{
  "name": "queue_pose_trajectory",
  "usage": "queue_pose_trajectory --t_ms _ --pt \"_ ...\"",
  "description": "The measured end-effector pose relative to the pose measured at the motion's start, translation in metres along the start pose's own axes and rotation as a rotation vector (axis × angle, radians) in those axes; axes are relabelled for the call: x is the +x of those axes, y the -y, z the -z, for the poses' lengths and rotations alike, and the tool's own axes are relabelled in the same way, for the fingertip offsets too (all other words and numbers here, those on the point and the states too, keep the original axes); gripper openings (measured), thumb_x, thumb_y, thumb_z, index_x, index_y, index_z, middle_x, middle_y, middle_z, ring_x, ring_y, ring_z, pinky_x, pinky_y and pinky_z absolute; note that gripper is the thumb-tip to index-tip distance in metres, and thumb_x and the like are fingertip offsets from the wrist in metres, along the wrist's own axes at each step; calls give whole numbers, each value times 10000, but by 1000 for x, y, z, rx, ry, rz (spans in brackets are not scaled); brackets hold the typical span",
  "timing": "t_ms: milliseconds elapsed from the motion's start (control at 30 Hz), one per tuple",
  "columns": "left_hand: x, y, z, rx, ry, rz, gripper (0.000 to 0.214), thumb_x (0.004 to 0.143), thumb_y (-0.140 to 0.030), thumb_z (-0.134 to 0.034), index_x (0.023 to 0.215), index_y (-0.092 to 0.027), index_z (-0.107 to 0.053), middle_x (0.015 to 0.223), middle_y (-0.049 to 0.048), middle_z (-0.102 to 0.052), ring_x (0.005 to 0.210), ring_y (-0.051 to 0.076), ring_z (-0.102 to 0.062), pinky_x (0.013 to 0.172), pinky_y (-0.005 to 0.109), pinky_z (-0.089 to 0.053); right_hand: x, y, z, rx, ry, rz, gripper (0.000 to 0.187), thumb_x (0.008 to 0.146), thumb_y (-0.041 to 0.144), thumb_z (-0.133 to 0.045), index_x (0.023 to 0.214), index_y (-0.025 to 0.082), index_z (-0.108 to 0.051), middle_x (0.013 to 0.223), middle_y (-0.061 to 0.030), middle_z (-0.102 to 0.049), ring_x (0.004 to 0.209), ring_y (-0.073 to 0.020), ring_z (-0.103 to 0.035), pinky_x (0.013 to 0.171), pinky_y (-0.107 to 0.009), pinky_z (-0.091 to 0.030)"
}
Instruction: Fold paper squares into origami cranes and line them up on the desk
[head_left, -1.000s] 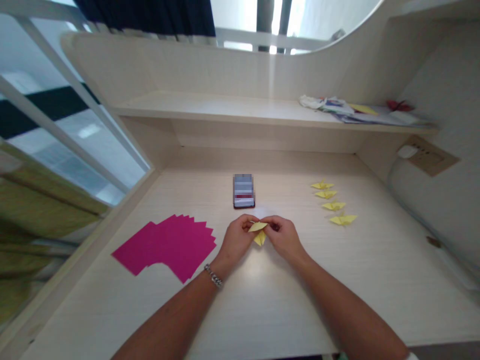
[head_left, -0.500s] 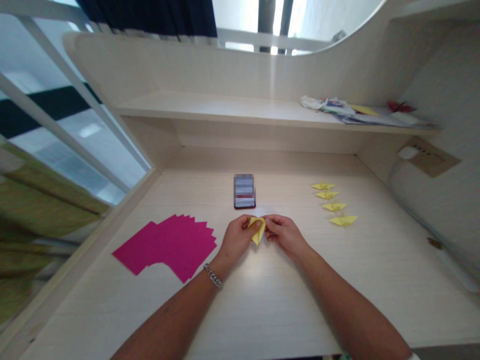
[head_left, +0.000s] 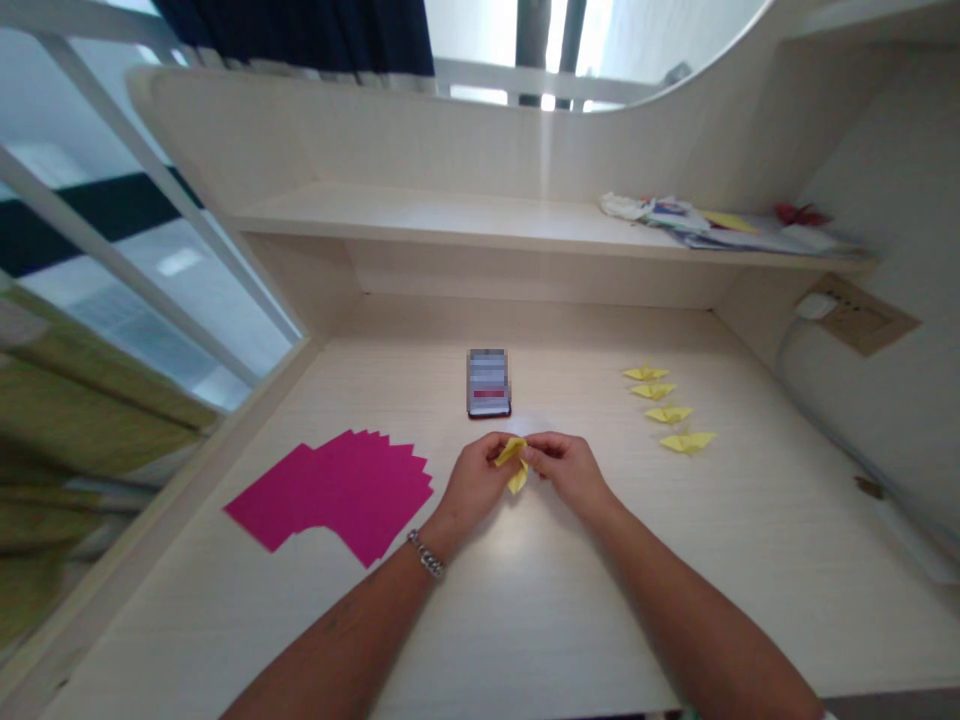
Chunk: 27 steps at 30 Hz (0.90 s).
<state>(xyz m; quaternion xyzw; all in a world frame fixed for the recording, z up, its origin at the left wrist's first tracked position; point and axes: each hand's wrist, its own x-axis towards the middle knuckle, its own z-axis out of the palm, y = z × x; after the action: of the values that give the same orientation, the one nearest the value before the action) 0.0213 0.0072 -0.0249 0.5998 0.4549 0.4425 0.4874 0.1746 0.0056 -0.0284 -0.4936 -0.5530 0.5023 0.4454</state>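
A small piece of folded yellow origami paper [head_left: 517, 481] is held just above the desk, between my two hands. My left hand [head_left: 477, 478] pinches it from the left, its fingers partly covering the folds. From the right, the thumb and forefinger of my right hand [head_left: 568, 466] close on its upper edge. One pointed flap hangs down below the fingers. On the desk to the right stand several finished yellow paper cranes [head_left: 687, 441] in a slanting row. Fanned out to the left of my left hand lie several magenta paper sheets [head_left: 360, 485].
A phone [head_left: 489, 384] lies on the desk [head_left: 495, 620] just beyond my hands. Papers [head_left: 720, 225] are piled on the shelf [head_left: 450, 220] above. At the right wall, a white plug and its cable [head_left: 784, 370] run from the socket plate [head_left: 862, 315].
My right hand has moved slightly left, and its thumb now lies on the yellow paper. The paper has turned a little, with its upper flap spread differently. Other things stay put.
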Motion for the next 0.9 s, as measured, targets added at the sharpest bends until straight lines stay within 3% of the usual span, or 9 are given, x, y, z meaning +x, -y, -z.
queue_pose_trajectory --t_ms 133,300,567,900 --pt "-1 -2 -1 -48 45 2 223 736 -257 -641 928 -146 -663 892 79 -682 772 176 -616 713 277 -475 -4 4 1 -195 -80 126 210 756 324 -641 909 214 -733 834 -50 -715 757 -169 -629 687 -284 -470" --pt "-2 -3 -2 -109 34 23 273 710 -238 -672 967 -146 -661 964 92 -681 846 190 -625 781 296 -480 -8 7 0 -321 -169 178 178 782 303 -621 898 232 -736 795 -50 -701 728 -176 -627 646 -279 -474" --pt "-3 -4 -4 -240 45 143 386 711 -326 -685 1044 -136 -641 995 115 -674 785 183 -628 682 295 -513 -8 7 -1 -331 -214 224 161 782 291 -621 872 218 -733 791 -48 -699 684 -166 -625 644 -281 -485" --pt "-1 -8 -2 -156 44 127 339 625 -184 -713 960 -145 -681 921 84 -687 808 188 -614 738 305 -491 -4 6 4 -184 -145 99 190 706 321 -687 823 179 -737 777 -65 -722 711 -189 -648 662 -295 -490"
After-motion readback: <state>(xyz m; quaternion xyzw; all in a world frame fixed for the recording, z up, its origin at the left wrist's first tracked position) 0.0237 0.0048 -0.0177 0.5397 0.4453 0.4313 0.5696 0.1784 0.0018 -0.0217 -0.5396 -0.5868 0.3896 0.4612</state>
